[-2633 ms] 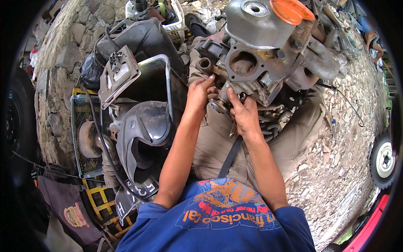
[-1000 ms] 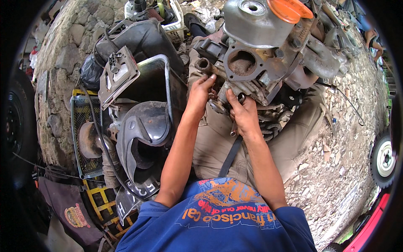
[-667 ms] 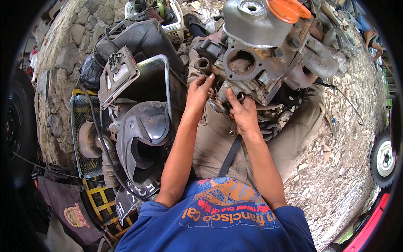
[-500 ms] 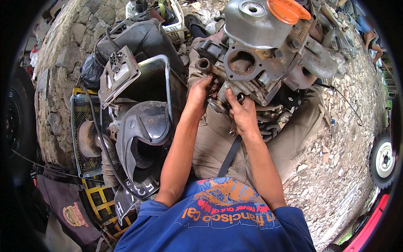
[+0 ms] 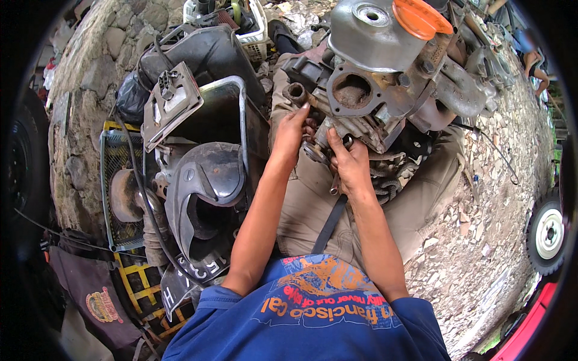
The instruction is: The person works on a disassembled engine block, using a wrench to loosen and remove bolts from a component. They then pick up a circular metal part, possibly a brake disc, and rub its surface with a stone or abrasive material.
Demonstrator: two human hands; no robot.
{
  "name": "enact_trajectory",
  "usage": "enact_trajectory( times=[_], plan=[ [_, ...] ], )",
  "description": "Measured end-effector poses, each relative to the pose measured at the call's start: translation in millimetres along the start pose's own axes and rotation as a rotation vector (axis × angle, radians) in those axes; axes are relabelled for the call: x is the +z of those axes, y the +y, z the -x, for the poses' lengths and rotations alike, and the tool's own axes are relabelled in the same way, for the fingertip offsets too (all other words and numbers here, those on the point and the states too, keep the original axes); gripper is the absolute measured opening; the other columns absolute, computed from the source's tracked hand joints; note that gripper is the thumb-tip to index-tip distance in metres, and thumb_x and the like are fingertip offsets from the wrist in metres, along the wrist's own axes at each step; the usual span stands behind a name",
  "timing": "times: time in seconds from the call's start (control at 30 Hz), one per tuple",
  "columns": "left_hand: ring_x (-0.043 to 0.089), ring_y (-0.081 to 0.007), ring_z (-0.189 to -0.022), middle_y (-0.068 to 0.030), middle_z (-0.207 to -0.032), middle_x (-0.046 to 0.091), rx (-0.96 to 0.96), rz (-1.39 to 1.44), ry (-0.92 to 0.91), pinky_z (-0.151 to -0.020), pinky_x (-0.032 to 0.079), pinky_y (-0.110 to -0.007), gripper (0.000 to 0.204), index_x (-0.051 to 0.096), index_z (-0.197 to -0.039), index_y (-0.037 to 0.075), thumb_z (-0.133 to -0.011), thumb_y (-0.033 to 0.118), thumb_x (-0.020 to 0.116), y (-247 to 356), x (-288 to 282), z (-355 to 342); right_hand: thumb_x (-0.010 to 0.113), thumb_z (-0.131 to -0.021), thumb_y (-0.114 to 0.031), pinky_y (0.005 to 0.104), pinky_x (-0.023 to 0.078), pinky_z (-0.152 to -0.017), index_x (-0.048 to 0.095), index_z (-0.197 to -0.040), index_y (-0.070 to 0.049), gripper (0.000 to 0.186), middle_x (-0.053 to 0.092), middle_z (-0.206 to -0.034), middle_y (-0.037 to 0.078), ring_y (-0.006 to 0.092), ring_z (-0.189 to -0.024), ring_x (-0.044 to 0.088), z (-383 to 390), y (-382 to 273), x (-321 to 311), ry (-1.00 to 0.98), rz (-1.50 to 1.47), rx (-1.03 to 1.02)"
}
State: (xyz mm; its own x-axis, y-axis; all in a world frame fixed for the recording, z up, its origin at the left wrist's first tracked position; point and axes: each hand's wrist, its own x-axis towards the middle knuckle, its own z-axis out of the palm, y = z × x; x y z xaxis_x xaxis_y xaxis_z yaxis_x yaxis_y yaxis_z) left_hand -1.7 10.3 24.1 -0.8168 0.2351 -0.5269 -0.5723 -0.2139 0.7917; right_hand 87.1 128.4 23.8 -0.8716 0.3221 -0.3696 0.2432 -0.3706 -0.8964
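Observation:
In front of me a grimy engine [image 5: 394,99] rests over my lap, with a round flanged opening [image 5: 351,90] on its near side. My left hand [image 5: 293,131] is closed round a metal pipe fitting [image 5: 308,101] below that flange, its thumb on top and its blackened fingers curled beneath. Close beside it, my right hand [image 5: 350,161] grips a wrench [image 5: 334,185], whose ends show above and below the fist. A round metal disc [image 5: 314,151] sits between the two hands. Just what the left fingertips touch is hidden.
A dark helmet [image 5: 208,174], a black open container [image 5: 232,120] and a metal bracket plate [image 5: 171,105] crowd the left. An orange funnel-like piece [image 5: 421,19] sits atop the engine. Stony ground [image 5: 475,234] lies at right, with a wheel [image 5: 546,233] beyond.
The engine appears slightly further right and lower. My left hand has shifted slightly, its thumb reaching up the pipe fitting. My right hand keeps its hold on the wrench.

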Motion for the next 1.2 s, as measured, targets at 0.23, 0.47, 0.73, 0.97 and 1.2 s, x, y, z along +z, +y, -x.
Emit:
enact_trajectory(
  times=[0.23,0.47,0.73,0.97,1.2],
  plan=[
    [0.047,-0.0098,-0.062,-0.0008,-0.074,0.056,-0.243,0.435,-0.208,-0.056,0.038,-0.023,0.018,0.058,-0.094,0.009,-0.099,0.027,0.057,-10,-19,-14,0.069,-0.093,-0.034,0.0256,0.043,-0.071,0.066,-0.105,0.001,0.037,0.065,-0.093,0.002,0.0084,-0.077,0.053,1,-11,5,-0.056,-0.017,0.04],
    [0.051,-0.01,-0.067,-0.0006,-0.085,0.058,0.048,-0.112,-0.025,-0.06,0.043,-0.024,0.024,0.06,-0.104,0.004,-0.098,0.027,0.058,7,0,6,0.069,-0.092,-0.04,0.0221,0.024,-0.043,0.058,-0.092,-0.009,0.033,0.047,-0.071,-0.007,0.0026,-0.047,0.032,5,-4,2,0.005,-0.002,0.053],
    [0.055,-0.0122,-0.072,-0.0025,-0.084,0.058,-0.203,0.226,-0.092,-0.061,0.045,-0.026,0.026,0.059,-0.106,0.001,-0.096,0.025,0.061,1,-14,-13,0.069,-0.092,-0.041,0.0216,0.024,-0.043,0.058,-0.088,-0.01,0.033,0.046,-0.069,-0.008,0.0028,-0.047,0.032,2,-2,2,-0.009,-0.004,0.069],
    [0.051,-0.0137,-0.066,-0.0027,-0.079,0.058,0.063,-0.305,0.014,-0.061,0.043,-0.029,0.016,0.058,-0.1,0.006,-0.097,0.021,0.055,10,5,1,0.069,-0.093,-0.04,0.0213,0.024,-0.043,0.06,-0.089,-0.01,0.032,0.046,-0.069,-0.008,0.0025,-0.047,0.031,3,-3,1,0.007,-0.004,0.059],
    [0.052,-0.0098,-0.071,0.0005,-0.079,0.058,-0.169,0.262,-0.01,-0.06,0.041,-0.027,0.015,0.061,-0.1,0.007,-0.098,0.021,0.056,-4,-4,-4,0.069,-0.092,-0.041,0.0218,0.023,-0.042,0.058,-0.087,-0.01,0.033,0.045,-0.067,-0.008,0.0023,-0.046,0.032,6,-9,10,0.001,-0.043,0.027]
  ],
)
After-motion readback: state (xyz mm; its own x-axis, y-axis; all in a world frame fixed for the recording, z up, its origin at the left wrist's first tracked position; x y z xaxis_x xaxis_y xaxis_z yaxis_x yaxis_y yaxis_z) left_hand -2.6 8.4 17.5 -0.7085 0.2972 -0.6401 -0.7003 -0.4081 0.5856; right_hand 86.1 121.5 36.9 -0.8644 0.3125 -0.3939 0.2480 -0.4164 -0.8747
